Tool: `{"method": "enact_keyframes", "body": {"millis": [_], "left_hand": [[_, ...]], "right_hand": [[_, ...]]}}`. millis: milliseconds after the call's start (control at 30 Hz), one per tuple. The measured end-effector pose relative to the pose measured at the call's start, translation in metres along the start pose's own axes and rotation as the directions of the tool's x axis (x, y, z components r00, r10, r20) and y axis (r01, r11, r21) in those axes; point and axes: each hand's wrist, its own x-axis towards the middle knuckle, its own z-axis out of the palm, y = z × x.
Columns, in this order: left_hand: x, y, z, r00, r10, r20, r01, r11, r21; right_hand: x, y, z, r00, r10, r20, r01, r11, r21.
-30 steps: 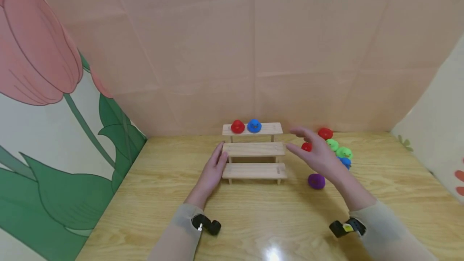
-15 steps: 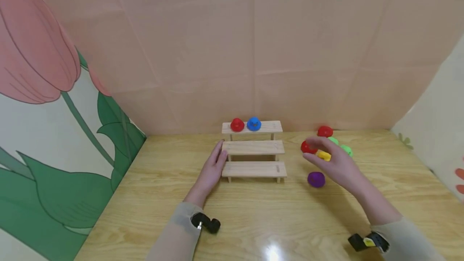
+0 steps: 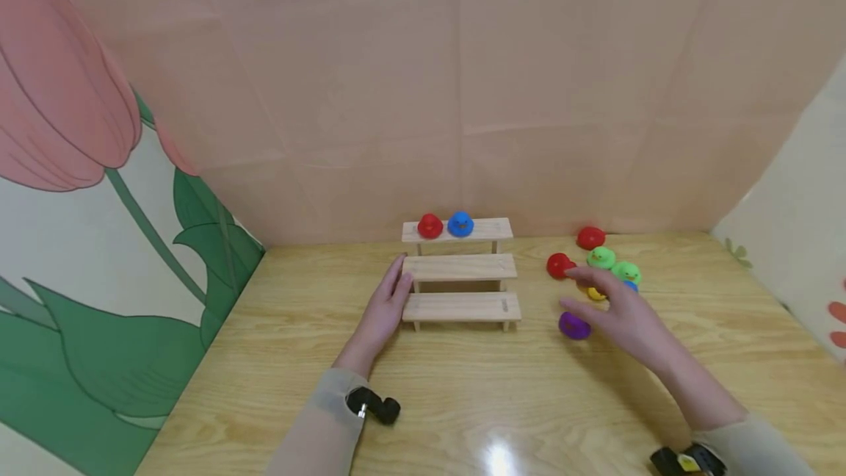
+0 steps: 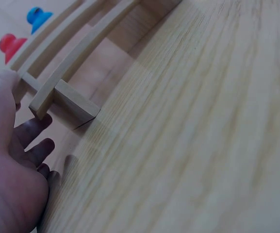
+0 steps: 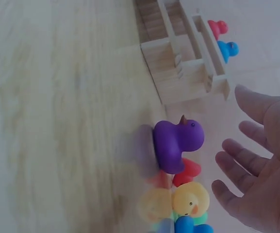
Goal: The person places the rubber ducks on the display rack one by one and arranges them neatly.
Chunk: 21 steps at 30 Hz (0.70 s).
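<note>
My left hand [image 3: 380, 307] rests along the left side of a three-step wooden stand [image 3: 459, 307], its thumb by the middle step. A red rubber duck [image 3: 430, 226] and a blue rubber duck [image 3: 460, 225] sit side by side on the top step. Over the table to the stand's right is my right hand [image 3: 624, 314], fingers and thumb spread with nothing between them. Nearest to it is a purple rubber duck [image 5: 171, 145], upright on the table. Beyond, partly covered by the hand, is a yellow duck [image 3: 596, 294].
Two more red ducks [image 3: 558, 265], two green ducks [image 3: 601, 257] and a blue duck [image 5: 190, 225] cluster behind the right hand. A pinkish sheet [image 3: 463, 94] hangs behind the wooden table [image 3: 317, 410]. Painted tulips [image 3: 59, 94] cover the left wall.
My right hand has moved from beside the stand back toward the right and nearer, coming close over the purple duck. The left hand has stayed against the stand.
</note>
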Motion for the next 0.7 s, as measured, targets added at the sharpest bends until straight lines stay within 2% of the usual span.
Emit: {"method": "enact_keyframes", "body": {"millis": [400,700], "left_hand": [[0.0,-0.001,0.0,1.0,0.003,-0.003,-0.003,1.0,-0.003],[0.0,-0.001,0.0,1.0,0.006,0.0,-0.006,1.0,-0.014]], "right_hand": [[-0.006,0.008,0.004,0.999,0.015,0.049,-0.015,1.0,0.007],[-0.008,0.014,0.009,0.998,-0.02,0.068,0.019,1.0,0.019]]}}
